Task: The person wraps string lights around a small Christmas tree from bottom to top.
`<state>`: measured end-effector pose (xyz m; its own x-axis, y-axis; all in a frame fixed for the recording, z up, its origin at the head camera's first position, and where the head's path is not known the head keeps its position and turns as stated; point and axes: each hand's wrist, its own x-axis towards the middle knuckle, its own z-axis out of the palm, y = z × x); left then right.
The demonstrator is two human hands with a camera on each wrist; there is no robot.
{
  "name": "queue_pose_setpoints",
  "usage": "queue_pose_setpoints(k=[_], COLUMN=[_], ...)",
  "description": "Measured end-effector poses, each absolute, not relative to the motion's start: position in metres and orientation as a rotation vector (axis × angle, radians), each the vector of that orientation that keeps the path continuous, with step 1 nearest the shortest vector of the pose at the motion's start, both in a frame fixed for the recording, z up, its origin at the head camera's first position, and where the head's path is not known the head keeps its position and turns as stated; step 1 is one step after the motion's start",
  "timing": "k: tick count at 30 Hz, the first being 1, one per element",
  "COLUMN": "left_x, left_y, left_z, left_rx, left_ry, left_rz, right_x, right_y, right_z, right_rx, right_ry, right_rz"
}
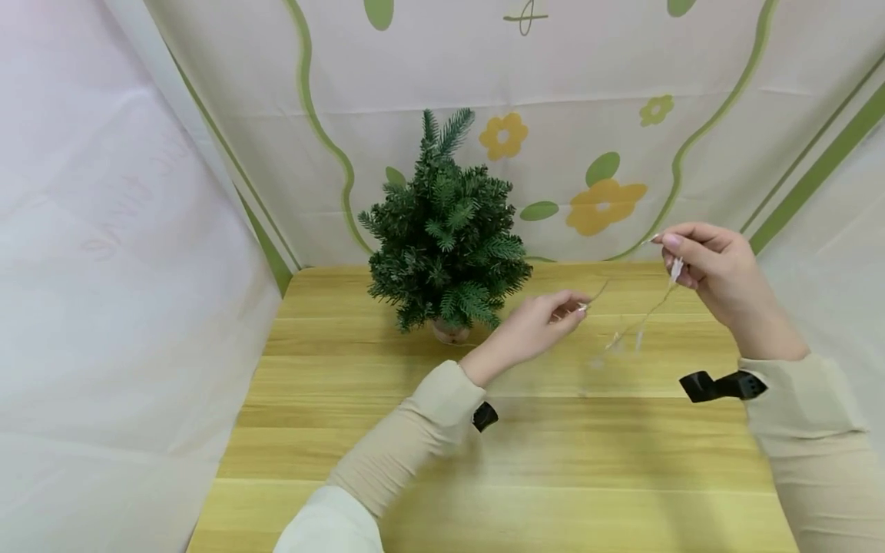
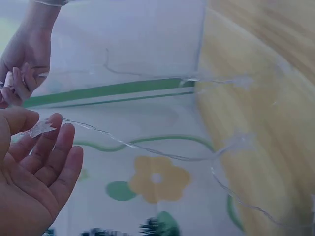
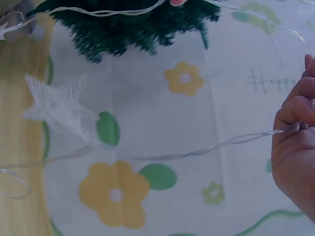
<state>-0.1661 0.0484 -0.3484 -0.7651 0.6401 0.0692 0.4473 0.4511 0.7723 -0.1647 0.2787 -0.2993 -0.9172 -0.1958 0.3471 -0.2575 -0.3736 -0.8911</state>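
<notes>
A string of star lights [image 1: 650,313] on thin clear wire hangs between the two hands. My left hand [image 1: 532,329], just right of the small green tree [image 1: 449,238], pinches the wire by a clear star [image 2: 40,129] between thumb and forefinger; its other fingers are loosely bent. Higher and farther right, my right hand [image 1: 722,273] grips another stretch of the wire with curled fingers, a white star [image 1: 676,269] hanging at them. Up close in the right wrist view, a clear star [image 3: 59,108] dangles from the wire, blurred.
The tree stands on a light base [image 1: 449,332] near the back of the wooden table [image 1: 311,430]. Fabric with printed flowers [image 1: 604,207] closes off the back, with white sheets [image 1: 104,307] at both sides. Black straps [image 1: 722,385] hang by the wrists.
</notes>
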Motion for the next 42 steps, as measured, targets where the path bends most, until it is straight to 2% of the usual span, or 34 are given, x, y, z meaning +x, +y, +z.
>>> queue_pose_setpoints(k=[10, 21, 30, 42], left_x=[-0.167, -0.192, -0.205, -0.208], left_y=[0.038, 0.031, 0.035, 0.044], left_z=[-0.285, -0.241, -0.222, -0.215], left_rx=[1.041, 0.951, 0.929, 1.0], left_ry=[2.467, 2.436, 2.541, 2.487], left_rz=[1.12, 1.085, 1.167, 1.493], right_x=[-0.164, -0.174, -0.181, -0.189], right_y=[0.259, 0.258, 0.258, 0.257], right_z=[-0.243, -0.204, -0.193, -0.202], right_rx=[0.655, 0.505, 0.465, 0.441], right_ry=[-1.641, -1.77, -1.92, -2.096], right_rz=[2.522, 2.491, 2.437, 2.385])
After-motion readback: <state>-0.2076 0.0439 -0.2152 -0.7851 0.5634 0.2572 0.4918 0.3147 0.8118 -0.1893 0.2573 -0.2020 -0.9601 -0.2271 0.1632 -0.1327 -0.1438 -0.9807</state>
